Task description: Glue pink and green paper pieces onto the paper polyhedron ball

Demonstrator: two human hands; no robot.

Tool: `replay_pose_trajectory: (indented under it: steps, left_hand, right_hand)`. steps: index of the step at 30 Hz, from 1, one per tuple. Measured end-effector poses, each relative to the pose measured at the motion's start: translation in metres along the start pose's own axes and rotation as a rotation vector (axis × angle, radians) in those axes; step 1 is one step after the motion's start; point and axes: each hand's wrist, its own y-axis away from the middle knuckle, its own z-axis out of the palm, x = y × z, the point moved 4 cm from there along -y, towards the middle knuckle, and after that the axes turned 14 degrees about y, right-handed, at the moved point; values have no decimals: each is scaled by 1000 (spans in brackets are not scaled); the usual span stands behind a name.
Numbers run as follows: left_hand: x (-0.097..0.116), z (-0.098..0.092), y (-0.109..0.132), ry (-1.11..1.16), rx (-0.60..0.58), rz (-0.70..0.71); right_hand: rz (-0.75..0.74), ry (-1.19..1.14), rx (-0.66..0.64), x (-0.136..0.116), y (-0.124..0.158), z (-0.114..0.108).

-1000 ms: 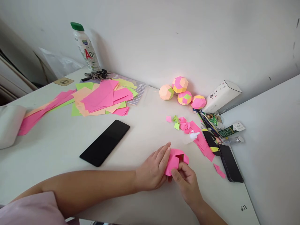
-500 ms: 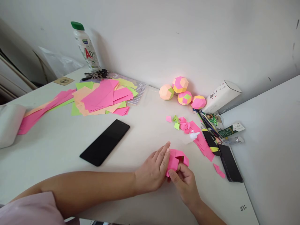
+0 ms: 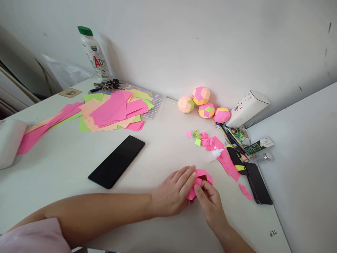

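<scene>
Between my hands, low over the table's near side, is a pink folded-paper ball [image 3: 204, 173] with a dark gap in its upper right side. My left hand [image 3: 176, 189] lies along its left side, fingers together and pressed round it. The thumb and index finger of my right hand [image 3: 210, 202] pinch a pink flap at the edge of the gap. The other right fingertips are hidden behind or inside the paper. Beyond my hands lies a small white glue bottle [image 3: 217, 153], beside pink paper strips [image 3: 228, 163] and small pink and green folded pieces [image 3: 205, 140].
Several finished paper balls [image 3: 201, 95] sit against the wall near a white box [image 3: 249, 108]. A black phone [image 3: 116, 161] lies left of centre, a second one [image 3: 258, 183] at the right edge. Coloured paper sheets [image 3: 110, 109], keys [image 3: 106, 85] and a bottle [image 3: 96, 58] stand farther left.
My left hand has slid slightly right over the pink ball, covering more of it. My right thumb has moved a little up and right along the flap.
</scene>
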Motion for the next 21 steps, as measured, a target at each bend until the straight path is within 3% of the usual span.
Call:
replay_pose_trajectory:
  steps: [11, 17, 21]
  left_hand:
    - [2, -2, -1, 170, -56, 11]
    - [-16, 0, 3, 407, -4, -365]
    - [-22, 2, 2, 551, 9, -455]
  right_hand:
    - [122, -371, 32, 15, -4, -3]
    - [-42, -335, 70, 10, -4, -10]
    - [-108, -211, 88, 10, -3, -12]
